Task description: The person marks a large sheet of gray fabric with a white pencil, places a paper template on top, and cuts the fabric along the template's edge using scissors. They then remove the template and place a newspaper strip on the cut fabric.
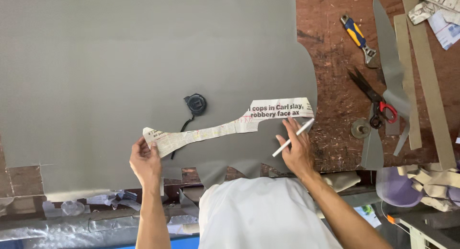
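A large grey sheet of material (143, 62) covers most of the wooden table. On its near part lies a long curved newspaper pattern piece (225, 127). My left hand (145, 163) pinches the pattern's left end against the sheet. My right hand (298, 150) presses the sheet just below the pattern's right end and holds a white marking pencil (293, 138) between its fingers. A black tape measure (195, 104) with a dangling strap rests on the sheet just above the pattern's middle.
On the bare brown table (335, 86) at right lie black scissors with a red handle (376, 100), a blue-and-yellow adjustable wrench (358, 38), a small round metal disc (360, 128) and several grey strips (421, 81). Paper scraps sit at top right; clutter lines the near edge.
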